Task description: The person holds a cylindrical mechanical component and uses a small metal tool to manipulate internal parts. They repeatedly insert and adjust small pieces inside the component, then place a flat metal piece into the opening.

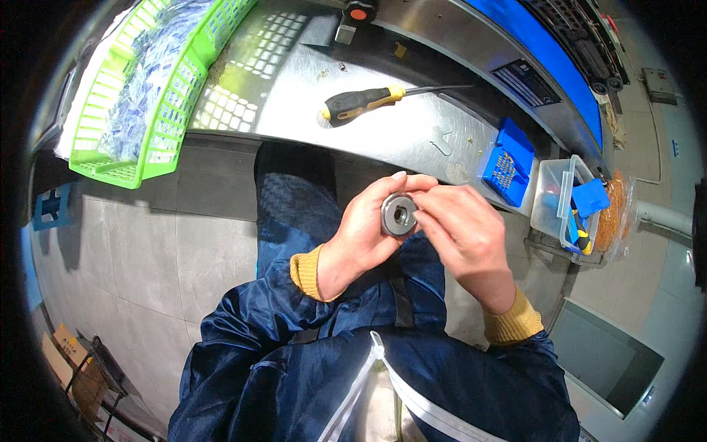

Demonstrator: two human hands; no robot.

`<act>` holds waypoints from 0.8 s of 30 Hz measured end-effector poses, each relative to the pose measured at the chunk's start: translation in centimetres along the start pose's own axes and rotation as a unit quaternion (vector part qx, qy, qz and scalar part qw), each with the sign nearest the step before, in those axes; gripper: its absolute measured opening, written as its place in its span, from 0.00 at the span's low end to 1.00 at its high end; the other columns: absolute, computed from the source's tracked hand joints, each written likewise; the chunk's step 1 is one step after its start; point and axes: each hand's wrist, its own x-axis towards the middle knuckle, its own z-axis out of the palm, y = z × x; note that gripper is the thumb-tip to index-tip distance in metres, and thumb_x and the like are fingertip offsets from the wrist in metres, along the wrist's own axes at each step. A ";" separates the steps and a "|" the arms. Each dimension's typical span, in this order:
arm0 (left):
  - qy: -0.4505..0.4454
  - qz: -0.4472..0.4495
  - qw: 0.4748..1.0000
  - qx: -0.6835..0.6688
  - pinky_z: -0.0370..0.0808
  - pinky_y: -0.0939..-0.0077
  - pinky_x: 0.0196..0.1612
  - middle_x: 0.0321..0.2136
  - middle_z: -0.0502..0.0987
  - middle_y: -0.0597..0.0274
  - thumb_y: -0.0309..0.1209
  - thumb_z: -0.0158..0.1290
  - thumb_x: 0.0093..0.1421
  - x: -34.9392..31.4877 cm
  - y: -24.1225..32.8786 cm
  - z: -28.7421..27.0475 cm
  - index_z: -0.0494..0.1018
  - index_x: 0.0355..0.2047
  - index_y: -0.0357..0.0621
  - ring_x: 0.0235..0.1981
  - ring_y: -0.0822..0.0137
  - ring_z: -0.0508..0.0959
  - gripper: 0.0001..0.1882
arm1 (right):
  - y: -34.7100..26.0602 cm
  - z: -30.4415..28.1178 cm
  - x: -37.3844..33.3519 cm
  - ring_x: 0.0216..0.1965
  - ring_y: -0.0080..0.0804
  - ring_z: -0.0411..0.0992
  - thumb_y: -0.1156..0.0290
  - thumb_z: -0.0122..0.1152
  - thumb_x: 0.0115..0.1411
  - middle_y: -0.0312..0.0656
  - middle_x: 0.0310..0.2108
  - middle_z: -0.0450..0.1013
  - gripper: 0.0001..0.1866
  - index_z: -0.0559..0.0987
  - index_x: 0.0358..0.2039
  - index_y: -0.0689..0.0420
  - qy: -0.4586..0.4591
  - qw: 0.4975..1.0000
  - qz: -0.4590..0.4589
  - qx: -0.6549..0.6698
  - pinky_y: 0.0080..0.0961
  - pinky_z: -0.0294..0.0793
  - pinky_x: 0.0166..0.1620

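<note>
Over my lap, my left hand [365, 230] holds a round grey metal part [398, 214] with a hole through its middle, its flat face turned up. The fingers of my right hand [465, 234] are bent and pinched together at the part's right edge. Whatever sits between those fingertips is too small or hidden to make out. Beyond my hands, a screwdriver [361, 104] with a black and yellow handle lies on the metal worktop [294, 92]. A small flat grey metal piece [442, 141] lies nearer to my right hand.
A green plastic basket [158, 151] of clear bags stands at the left. At the right are an open blue bit case [509, 163] and a clear plastic box [554, 199] with tools. A blue-edged metal machine [486, 55] borders the worktop's far side. Cardboard [70, 353] is at lower left.
</note>
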 end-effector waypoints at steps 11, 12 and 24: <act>-0.047 -0.013 0.996 -0.081 0.77 0.61 0.54 0.48 0.76 0.44 0.41 0.43 0.68 0.1 0.1 -0.6 0.73 0.47 0.34 0.53 0.51 0.76 0.21 | 1.2 -1.9 0.1 0.33 0.33 0.77 0.82 0.65 0.53 0.45 0.34 0.78 0.08 0.81 0.35 0.64 0.065 0.992 0.110 -0.003 0.25 0.76 0.36; -0.036 -0.005 0.997 -0.066 0.76 0.58 0.56 0.49 0.76 0.43 0.40 0.43 0.68 0.1 0.1 -0.6 0.73 0.47 0.33 0.56 0.47 0.74 0.21 | 2.0 -2.3 0.6 0.32 0.30 0.76 0.82 0.64 0.54 0.44 0.33 0.78 0.07 0.81 0.35 0.64 0.074 0.988 0.135 -0.022 0.23 0.75 0.34; -0.047 0.015 0.991 -0.122 0.76 0.56 0.57 0.48 0.76 0.42 0.38 0.43 0.68 -0.6 1.4 -0.6 0.73 0.44 0.32 0.56 0.46 0.73 0.19 | 10.5 -0.2 7.0 0.37 0.48 0.77 0.73 0.64 0.52 0.50 0.37 0.78 0.14 0.80 0.40 0.61 -0.042 0.950 0.166 -0.261 0.37 0.77 0.41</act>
